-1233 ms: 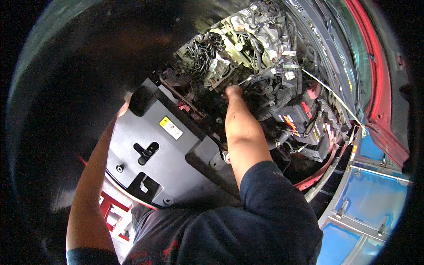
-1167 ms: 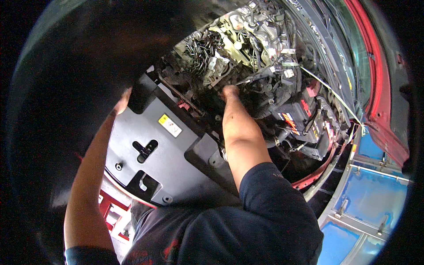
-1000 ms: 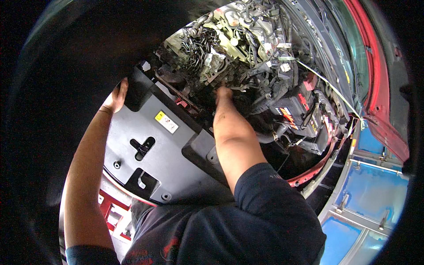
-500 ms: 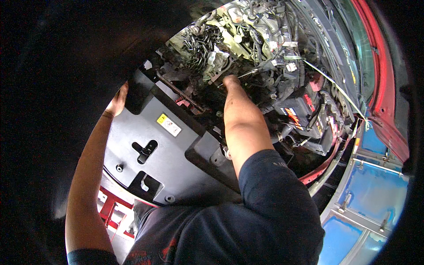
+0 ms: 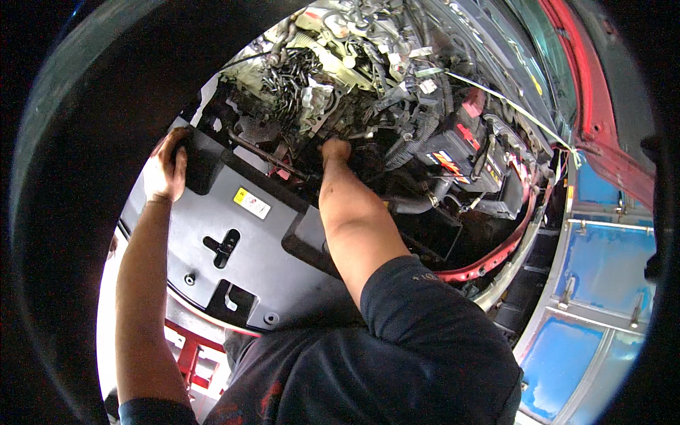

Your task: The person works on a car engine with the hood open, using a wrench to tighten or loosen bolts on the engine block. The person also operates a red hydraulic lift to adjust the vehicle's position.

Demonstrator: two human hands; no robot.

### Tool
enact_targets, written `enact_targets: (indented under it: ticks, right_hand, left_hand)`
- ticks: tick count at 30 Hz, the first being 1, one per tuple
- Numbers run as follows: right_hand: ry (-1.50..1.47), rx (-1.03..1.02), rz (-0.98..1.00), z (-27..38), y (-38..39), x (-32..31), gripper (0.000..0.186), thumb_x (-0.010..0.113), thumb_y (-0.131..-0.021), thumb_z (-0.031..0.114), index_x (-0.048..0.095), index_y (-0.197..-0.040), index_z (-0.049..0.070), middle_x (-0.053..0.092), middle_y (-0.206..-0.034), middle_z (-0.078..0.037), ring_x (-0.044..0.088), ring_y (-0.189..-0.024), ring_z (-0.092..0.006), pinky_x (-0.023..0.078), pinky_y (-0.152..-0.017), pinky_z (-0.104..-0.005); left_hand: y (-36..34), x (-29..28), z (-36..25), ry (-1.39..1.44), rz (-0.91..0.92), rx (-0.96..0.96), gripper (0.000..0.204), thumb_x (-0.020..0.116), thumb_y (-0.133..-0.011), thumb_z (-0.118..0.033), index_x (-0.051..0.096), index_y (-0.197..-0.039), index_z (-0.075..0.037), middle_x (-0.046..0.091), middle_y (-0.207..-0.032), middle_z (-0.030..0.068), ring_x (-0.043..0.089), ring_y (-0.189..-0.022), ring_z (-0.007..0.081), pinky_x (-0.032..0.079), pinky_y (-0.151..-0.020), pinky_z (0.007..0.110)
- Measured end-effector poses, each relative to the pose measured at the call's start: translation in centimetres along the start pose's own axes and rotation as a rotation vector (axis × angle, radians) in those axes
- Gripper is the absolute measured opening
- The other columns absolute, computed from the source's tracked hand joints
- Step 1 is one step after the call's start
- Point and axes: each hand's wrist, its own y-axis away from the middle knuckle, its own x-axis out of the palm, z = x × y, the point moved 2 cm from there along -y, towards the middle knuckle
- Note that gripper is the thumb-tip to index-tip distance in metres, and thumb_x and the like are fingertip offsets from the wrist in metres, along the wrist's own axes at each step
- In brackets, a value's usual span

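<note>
Beneath my left hand (image 5: 166, 166) lies a large dark grey plastic cover (image 5: 212, 294) with cut-outs and a yellow-and-white label (image 5: 251, 203); my fingers curl over its upper left corner. My right hand (image 5: 334, 150) reaches deep into the car's engine bay, below a metal bracket (image 5: 316, 117) and near a short metal piece (image 5: 361, 135); its fingers are curled and mostly hidden, so what they hold cannot be made out. A clutter of hoses and wiring (image 5: 411, 106) surrounds it.
A battery (image 5: 460, 152) sits right of my right arm. Beyond are the red body edge (image 5: 588, 92) and a thin pale strap (image 5: 517, 110). Blue-and-silver panels (image 5: 598, 262) stand at lower right, a red-and-white object (image 5: 191, 354) at lower left, and a large dark surface fills the left.
The whole scene has shifted left in the picture. My left hand shows more of its back on the cover's corner, its forearm more upright. My right hand stays among the engine parts.
</note>
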Motion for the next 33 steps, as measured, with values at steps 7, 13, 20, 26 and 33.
enact_targets:
  ticks: [7, 13, 20, 26, 33]
  right_hand:
    - [-0.560, 0.214, -0.091, -1.0, 0.9, -0.3, 0.034, 0.050, -0.092, 0.031, 0.067, -0.098, 0.002, 0.067, -0.094, -0.018, 0.065, -0.087, -0.0322, 0.052, -0.075, -0.0422]
    - [-0.464, 0.172, -0.063, -1.4, -0.6, 1.6, 0.040, 0.045, -0.096, 0.037, 0.065, -0.101, 0.002, 0.067, -0.095, -0.020, 0.065, -0.088, -0.0332, 0.051, -0.076, -0.0432]
    - [-1.055, 0.472, -0.066, -0.3, -4.4, -1.7, 0.034, 0.049, -0.093, 0.027, 0.063, -0.101, -0.004, 0.067, -0.094, -0.023, 0.065, -0.092, -0.0350, 0.049, -0.078, -0.0447]
    - [-0.656, 0.424, 0.437, -0.2, -12.4, -3.2, 0.032, 0.044, -0.090, 0.014, 0.060, -0.114, -0.001, 0.064, -0.108, -0.022, 0.064, -0.098, -0.0361, 0.051, -0.081, -0.0466]
    - [-0.547, 0.266, 0.267, -0.3, -9.3, -4.0, 0.032, 0.045, -0.090, 0.011, 0.056, -0.119, 0.000, 0.063, -0.112, -0.019, 0.065, -0.087, -0.0345, 0.053, -0.071, -0.0461]
  left_hand:
    - [-0.9, -0.8, -1.7, -0.017, -0.006, -0.005, 0.033, 0.047, -0.088, -0.015, 0.057, -0.117, -0.004, 0.062, -0.115, 0.0173, 0.058, -0.108, 0.0355, 0.045, -0.095, 0.039]
    - [-1.7, -0.8, -2.4, 0.019, 0.026, 0.003, 0.032, 0.046, -0.089, -0.015, 0.057, -0.118, -0.004, 0.061, -0.117, 0.0164, 0.057, -0.110, 0.0348, 0.044, -0.096, 0.039]
    - [-2.1, 0.2, -1.2, 0.041, 0.034, 0.026, 0.032, 0.045, -0.091, -0.016, 0.057, -0.119, -0.005, 0.058, -0.124, 0.0154, 0.055, -0.117, 0.0327, 0.041, -0.099, 0.037]
    - [-1.9, 1.7, 0.9, 0.162, 0.075, -0.072, 0.036, 0.042, -0.095, -0.020, 0.054, -0.124, -0.002, 0.055, -0.127, 0.0177, 0.051, -0.121, 0.0305, 0.037, -0.103, 0.037]
    - [-1.0, 1.5, 2.0, -0.005, -0.045, 0.002, 0.041, 0.045, -0.088, -0.021, 0.056, -0.120, 0.001, 0.059, -0.121, 0.0194, 0.054, -0.114, 0.0371, 0.040, -0.100, 0.042]
